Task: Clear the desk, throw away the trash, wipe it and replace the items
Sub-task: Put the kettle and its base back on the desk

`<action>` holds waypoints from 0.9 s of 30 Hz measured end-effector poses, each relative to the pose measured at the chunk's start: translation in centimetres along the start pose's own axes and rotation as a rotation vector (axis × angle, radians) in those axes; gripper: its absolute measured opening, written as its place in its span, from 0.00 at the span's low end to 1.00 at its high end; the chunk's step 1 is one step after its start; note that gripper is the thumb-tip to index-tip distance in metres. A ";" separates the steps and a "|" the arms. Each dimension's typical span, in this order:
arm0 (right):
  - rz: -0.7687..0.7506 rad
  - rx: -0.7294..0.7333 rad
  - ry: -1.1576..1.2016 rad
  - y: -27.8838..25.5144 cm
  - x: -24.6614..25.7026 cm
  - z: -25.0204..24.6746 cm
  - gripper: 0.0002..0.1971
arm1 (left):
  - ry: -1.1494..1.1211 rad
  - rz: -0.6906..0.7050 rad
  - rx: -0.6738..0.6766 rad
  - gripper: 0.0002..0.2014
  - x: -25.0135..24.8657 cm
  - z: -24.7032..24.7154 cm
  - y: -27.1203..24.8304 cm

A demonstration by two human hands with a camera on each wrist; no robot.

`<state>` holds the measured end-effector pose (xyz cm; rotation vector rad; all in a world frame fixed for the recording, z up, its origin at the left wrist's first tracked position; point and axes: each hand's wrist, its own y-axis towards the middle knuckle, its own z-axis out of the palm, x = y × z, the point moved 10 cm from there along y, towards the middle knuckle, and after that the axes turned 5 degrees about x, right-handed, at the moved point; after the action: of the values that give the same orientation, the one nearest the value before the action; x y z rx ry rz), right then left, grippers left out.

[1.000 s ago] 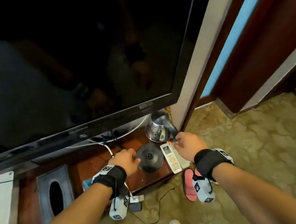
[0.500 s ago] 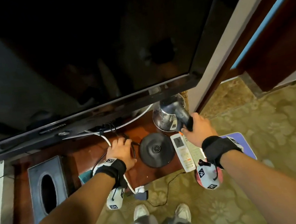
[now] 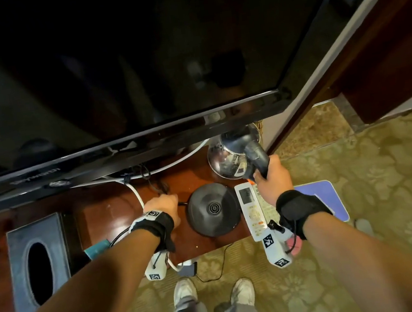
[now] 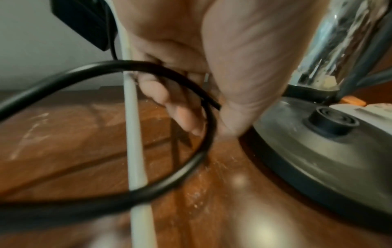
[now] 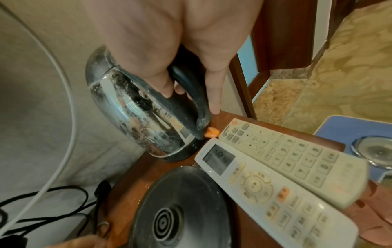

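Reddish-brown glossy wooden desk (image 3: 107, 218) runs across the middle of the head view, under a big black flat-screen TV (image 3: 131, 60) that fills the top half. R hand (image 3: 275, 185) is centre-right, fingers wrapped round the black handle (image 3: 256, 153) of a shiny steel kettle (image 3: 224, 161) at the desk's far right corner. In the right wrist view the kettle leans over, w/ one digit straight down the handle's outer side; can't tell if its foot touches the wood. L hand (image 3: 163, 206) is centre frame, just left of a round black kettle base (image 3: 213, 209). Left wrist view: thumb & curled fingertips (image 4: 186, 120) pinch a thin black cable (image 4: 106, 66), which loops wide over a white cable (image 4: 133, 134) lying on the desk top.

Two remotes lie side by side btw. base & desk's right edge: a white remote w/ small screen (image 3: 251, 210) touching a cream remote w/ number keys (image 5: 297, 154), which the R wrist partly hides from the head cam. Small orange bit (image 5: 211, 132) sits at the kettle's foot, by the remotes' top ends. Lower left of head view: grey tissue box w/ oval slot (image 3: 38, 261), teal card-like item (image 3: 97, 249) near its right side. Right of the desk, lower down: blue flat-topped stand (image 3: 322, 192), clear glass dish (image 5: 375, 151) by it, pink slippers (image 5: 371, 218) below, on patterned green-gold carpet (image 3: 368, 211).
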<state>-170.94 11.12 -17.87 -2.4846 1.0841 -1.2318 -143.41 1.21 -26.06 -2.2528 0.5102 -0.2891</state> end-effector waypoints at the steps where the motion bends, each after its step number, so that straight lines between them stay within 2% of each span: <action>1: 0.007 -0.003 0.001 0.0 0.0 -0.1 0.13 | -0.036 -0.004 0.002 0.22 0.2 -0.1 -0.2; 6: -0.030 -0.035 0.007 -1.2 0.1 -1.5 0.14 | -0.290 -0.032 -0.062 0.15 1.0 -1.2 -2.2; 13: -0.111 -0.009 -0.041 -3.3 0.7 -4.1 0.12 | -0.485 -0.021 -0.250 0.14 0.7 -4.8 -5.3; 16: -0.135 -0.010 -0.055 -4.2 1.0 -5.0 0.12 | -0.564 -0.042 -0.230 0.14 1.0 -5.4 -7.0; 27: -0.162 0.063 -0.110 -8.5 1.1 -7.5 0.13 | -0.539 -0.046 -0.306 0.16 1.0 -7.2 -13.9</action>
<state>-171.53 17.74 -8.69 -2.5997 0.8191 -1.1345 -141.42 4.49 -10.87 -2.5043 0.2225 0.3948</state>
